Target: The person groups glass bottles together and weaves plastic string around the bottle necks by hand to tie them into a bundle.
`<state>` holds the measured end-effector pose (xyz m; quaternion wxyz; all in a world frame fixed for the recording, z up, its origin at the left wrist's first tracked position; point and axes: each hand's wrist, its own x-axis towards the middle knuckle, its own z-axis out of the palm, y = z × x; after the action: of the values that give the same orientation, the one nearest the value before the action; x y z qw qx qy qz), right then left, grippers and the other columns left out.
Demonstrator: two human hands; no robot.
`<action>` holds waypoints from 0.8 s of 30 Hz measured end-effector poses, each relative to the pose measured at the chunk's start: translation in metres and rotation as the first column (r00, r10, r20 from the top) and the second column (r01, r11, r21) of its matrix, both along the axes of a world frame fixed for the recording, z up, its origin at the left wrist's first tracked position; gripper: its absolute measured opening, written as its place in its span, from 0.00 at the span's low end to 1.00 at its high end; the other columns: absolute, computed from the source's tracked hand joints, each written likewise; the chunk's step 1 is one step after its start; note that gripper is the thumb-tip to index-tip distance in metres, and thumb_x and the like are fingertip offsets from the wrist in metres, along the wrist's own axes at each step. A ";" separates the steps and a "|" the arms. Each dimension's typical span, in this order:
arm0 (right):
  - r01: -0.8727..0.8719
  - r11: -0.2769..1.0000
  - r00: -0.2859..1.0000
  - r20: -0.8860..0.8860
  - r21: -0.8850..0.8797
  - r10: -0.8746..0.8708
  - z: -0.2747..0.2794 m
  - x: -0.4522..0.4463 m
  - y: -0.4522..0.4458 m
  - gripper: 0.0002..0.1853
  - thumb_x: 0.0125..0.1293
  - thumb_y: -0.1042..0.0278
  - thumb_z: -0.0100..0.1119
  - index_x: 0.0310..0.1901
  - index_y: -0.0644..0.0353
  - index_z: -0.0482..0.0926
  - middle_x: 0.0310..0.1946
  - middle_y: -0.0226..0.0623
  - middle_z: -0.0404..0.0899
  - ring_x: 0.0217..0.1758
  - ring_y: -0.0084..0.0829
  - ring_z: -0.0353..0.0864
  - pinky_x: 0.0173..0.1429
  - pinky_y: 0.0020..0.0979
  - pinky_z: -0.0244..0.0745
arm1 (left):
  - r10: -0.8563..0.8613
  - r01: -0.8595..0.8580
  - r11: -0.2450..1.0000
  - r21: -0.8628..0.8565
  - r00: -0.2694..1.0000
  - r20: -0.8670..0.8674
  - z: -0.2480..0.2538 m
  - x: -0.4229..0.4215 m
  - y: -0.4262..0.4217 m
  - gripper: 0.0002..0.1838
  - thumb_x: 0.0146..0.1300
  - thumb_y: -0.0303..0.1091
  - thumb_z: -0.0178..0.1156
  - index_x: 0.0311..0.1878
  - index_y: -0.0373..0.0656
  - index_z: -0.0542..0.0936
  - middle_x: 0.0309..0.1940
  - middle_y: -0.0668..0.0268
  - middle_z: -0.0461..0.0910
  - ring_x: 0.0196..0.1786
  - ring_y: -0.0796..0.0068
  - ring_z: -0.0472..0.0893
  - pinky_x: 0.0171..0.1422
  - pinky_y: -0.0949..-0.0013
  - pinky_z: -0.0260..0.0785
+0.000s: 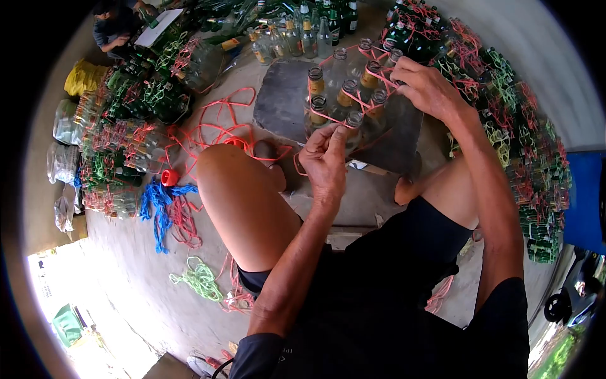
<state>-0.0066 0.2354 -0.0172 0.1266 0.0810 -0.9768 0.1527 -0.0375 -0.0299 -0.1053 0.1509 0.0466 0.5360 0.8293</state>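
A group of several clear glass bottles (pixel 349 91) stands upright on a dark slab (pixel 278 104) in front of me. Pink twine (pixel 363 101) runs around and between the bottle necks. My left hand (pixel 325 158) is closed on the twine beside the nearest bottle neck, thumb and fingers pinched together. At the far right bottles, my right hand (pixel 423 88) is closed too, its fingertips on the twine near a bottle neck. A loose length of twine hangs by my left hand and trails toward the floor.
Tied bundles of green and clear bottles (pixel 126 148) stack at left, more (pixel 505 126) at right. Loose bottles (pixel 309 38) stand behind the slab. Red twine (pixel 227 126), blue strips (pixel 161 205) and green twine (pixel 199 278) lie on the floor. A person (pixel 113 31) is at back left.
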 end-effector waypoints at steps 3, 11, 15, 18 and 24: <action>0.016 1.000 1.000 -0.006 -0.005 -0.016 -0.006 0.003 0.005 0.13 0.66 0.77 0.65 0.51 0.66 0.81 0.50 0.42 0.78 0.51 0.52 0.83 0.53 0.46 0.79 | -0.051 0.051 0.998 -0.032 0.999 -0.007 0.000 0.000 -0.002 0.08 0.76 0.29 0.67 0.48 0.34 0.89 0.33 0.74 0.88 0.29 0.95 0.71 0.34 0.83 0.61; 0.088 0.995 0.993 -0.071 -0.041 -0.091 -0.017 0.014 0.003 0.17 0.64 0.79 0.68 0.55 0.65 0.81 0.52 0.40 0.79 0.53 0.48 0.84 0.55 0.44 0.79 | -0.243 0.242 0.966 -0.088 0.970 0.010 0.003 -0.026 -0.019 0.07 0.71 0.28 0.72 0.49 0.36 0.90 0.39 0.70 0.90 0.39 0.87 0.82 0.45 0.78 0.72; 0.091 0.993 0.991 -0.094 -0.077 -0.098 -0.021 0.017 0.002 0.19 0.63 0.79 0.70 0.56 0.64 0.82 0.52 0.39 0.80 0.54 0.47 0.85 0.56 0.43 0.79 | -0.308 0.312 0.947 -0.081 0.950 0.058 0.003 -0.035 -0.024 0.08 0.71 0.28 0.72 0.50 0.38 0.90 0.41 0.68 0.90 0.42 0.83 0.84 0.48 0.75 0.75; 0.115 0.991 0.989 -0.086 -0.071 -0.121 -0.023 0.017 0.003 0.20 0.62 0.79 0.71 0.57 0.63 0.82 0.53 0.39 0.80 0.56 0.47 0.84 0.58 0.42 0.80 | -0.318 0.328 0.932 -0.157 0.944 0.085 0.007 -0.041 -0.026 0.08 0.72 0.28 0.71 0.50 0.38 0.90 0.41 0.68 0.90 0.40 0.82 0.84 0.46 0.75 0.75; 0.176 0.979 0.977 -0.141 0.101 -0.161 -0.008 0.020 -0.008 0.20 0.63 0.79 0.66 0.57 0.58 0.85 0.54 0.34 0.81 0.60 0.44 0.81 0.64 0.43 0.79 | -0.296 0.295 0.943 -0.156 0.955 0.021 -0.008 -0.048 -0.025 0.08 0.72 0.28 0.70 0.48 0.34 0.90 0.37 0.68 0.90 0.36 0.84 0.84 0.41 0.76 0.76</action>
<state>0.0132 0.2277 -0.0257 0.1985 0.0146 -0.9767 0.0804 -0.0859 -0.0545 -0.1136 0.2759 0.1155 0.5871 0.7522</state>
